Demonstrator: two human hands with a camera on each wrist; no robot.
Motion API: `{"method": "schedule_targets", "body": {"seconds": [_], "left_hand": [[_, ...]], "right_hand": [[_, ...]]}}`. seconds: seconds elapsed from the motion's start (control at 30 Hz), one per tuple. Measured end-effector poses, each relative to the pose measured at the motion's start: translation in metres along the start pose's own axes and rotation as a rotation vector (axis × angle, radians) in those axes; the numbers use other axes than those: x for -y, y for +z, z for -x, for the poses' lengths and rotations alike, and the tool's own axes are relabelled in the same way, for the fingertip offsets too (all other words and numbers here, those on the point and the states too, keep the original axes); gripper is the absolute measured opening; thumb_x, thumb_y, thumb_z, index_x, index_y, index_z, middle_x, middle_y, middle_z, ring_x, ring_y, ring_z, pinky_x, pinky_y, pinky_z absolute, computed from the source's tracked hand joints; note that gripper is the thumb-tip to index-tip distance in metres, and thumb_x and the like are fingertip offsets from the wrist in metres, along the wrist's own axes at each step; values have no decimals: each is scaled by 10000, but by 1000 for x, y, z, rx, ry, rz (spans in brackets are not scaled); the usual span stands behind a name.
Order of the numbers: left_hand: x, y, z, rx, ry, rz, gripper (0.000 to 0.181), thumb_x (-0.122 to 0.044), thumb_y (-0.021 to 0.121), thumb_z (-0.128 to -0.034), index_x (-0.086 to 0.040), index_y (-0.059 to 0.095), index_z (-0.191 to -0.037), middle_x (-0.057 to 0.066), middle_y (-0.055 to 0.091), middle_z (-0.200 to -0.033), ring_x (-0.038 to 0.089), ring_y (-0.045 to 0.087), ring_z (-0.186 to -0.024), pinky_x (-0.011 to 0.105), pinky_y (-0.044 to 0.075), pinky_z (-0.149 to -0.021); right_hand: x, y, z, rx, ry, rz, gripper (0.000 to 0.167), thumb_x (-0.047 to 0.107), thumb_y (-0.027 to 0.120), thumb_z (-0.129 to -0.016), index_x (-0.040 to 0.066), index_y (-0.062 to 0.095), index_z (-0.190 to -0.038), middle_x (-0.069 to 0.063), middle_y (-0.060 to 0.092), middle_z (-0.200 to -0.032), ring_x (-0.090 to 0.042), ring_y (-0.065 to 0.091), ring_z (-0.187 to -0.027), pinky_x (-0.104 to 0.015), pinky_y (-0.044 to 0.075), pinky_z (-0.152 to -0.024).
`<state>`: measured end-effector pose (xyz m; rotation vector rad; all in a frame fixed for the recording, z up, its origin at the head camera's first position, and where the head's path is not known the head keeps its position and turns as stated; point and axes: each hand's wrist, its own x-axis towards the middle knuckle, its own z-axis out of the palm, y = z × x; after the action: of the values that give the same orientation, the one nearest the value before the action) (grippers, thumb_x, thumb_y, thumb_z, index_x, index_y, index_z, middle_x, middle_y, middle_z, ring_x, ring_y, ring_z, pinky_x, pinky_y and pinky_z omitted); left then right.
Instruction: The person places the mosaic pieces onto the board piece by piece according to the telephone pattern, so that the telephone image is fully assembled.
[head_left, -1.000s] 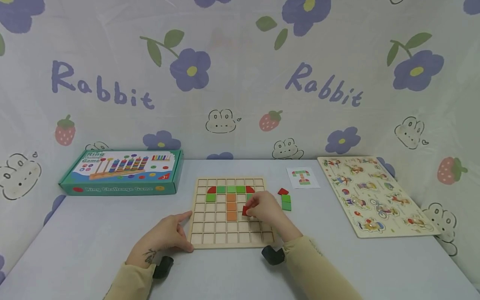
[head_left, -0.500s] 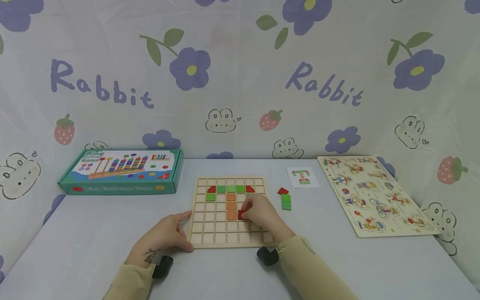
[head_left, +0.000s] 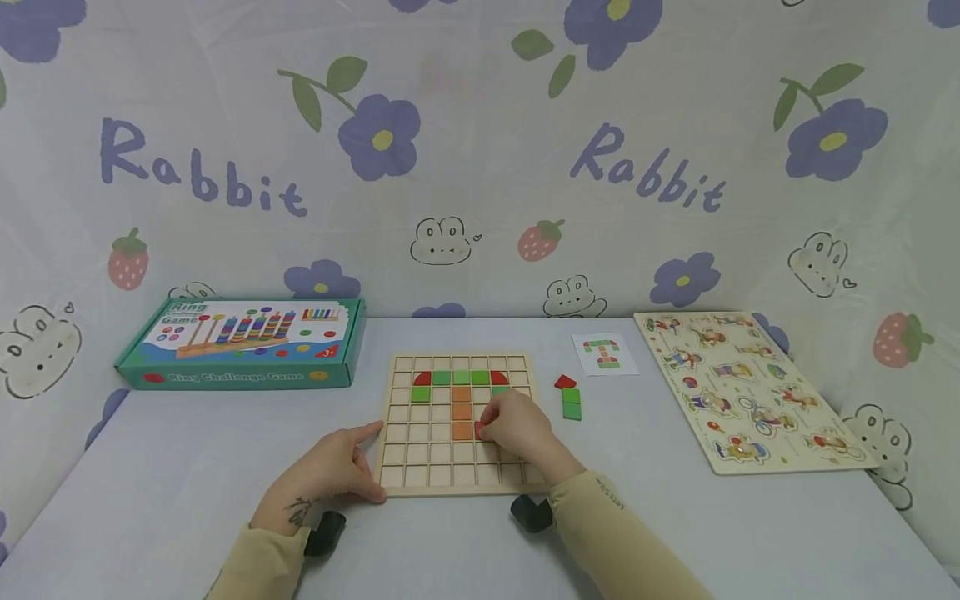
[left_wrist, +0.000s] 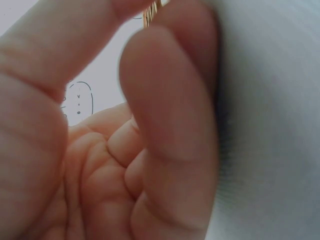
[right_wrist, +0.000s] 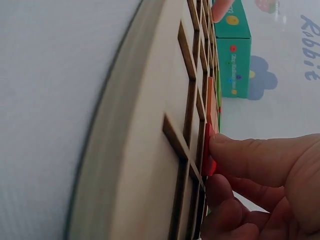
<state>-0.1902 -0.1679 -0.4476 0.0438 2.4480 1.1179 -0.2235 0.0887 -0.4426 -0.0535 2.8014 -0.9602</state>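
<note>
A wooden grid board [head_left: 457, 492] lies flat before me in the head view. Along its upper part run green tiles [head_left: 461, 378] with a red rounded tile [head_left: 423, 379] at the left end, and orange tiles [head_left: 462, 412] go down the middle. My right hand [head_left: 521, 429] pinches a red tile [right_wrist: 208, 150] at the cell right of the lowest orange tile; its fingers mostly hide the tile in the head view. My left hand [head_left: 330, 467] touches the board's left edge with index fingertip and thumb, the other fingers folded in.
Right of the board lie a red tile [head_left: 566, 382] and two green tiles [head_left: 572, 404]. Behind them is a pattern card [head_left: 630, 367]. A picture puzzle board [head_left: 750, 417] lies at the right, and a green game box [head_left: 240, 379] stands at the back left.
My right hand has moved left with the red tile, from over the cells at the right to beside the lowest orange tile. My left hand stays at the board's edge.
</note>
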Motion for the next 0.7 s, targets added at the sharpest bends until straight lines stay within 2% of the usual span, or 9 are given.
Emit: {"method": "schedule_targets", "body": {"seconds": [0.37, 0.53, 0.7], "left_hand": [[1, 1, 0, -9, -1, 7, 1016, -108, 874, -551, -137, 363, -1428, 34, 570, -595, 108, 446, -493, 248, 340, -472], [1, 1, 0, -7, 0, 12, 1002, -99, 868, -561, -136, 365, -1427, 32, 565, -584, 106, 441, -486, 245, 336, -468], [2, 1, 0, -18, 9, 18, 995, -76, 864, -559, -125, 371, -1422, 32, 558, -570, 107, 435, -480, 247, 333, -466]], "right_hand": [[-2, -2, 2, -43, -10, 17, 82, 172, 715, -788, 122, 654, -768, -3, 591, -763, -170, 511, -706, -283, 390, -580], [-13, -17, -5, -129, -7, -30, 101, 177, 679, -823, 81, 668, -852, -39, 620, -831, -185, 534, -736, -293, 422, -604], [-30, -39, -17, -196, 87, 16, 156, 198, 637, -847, 65, 657, -927, -65, 645, -908, -202, 569, -776, -317, 418, -605]]}}
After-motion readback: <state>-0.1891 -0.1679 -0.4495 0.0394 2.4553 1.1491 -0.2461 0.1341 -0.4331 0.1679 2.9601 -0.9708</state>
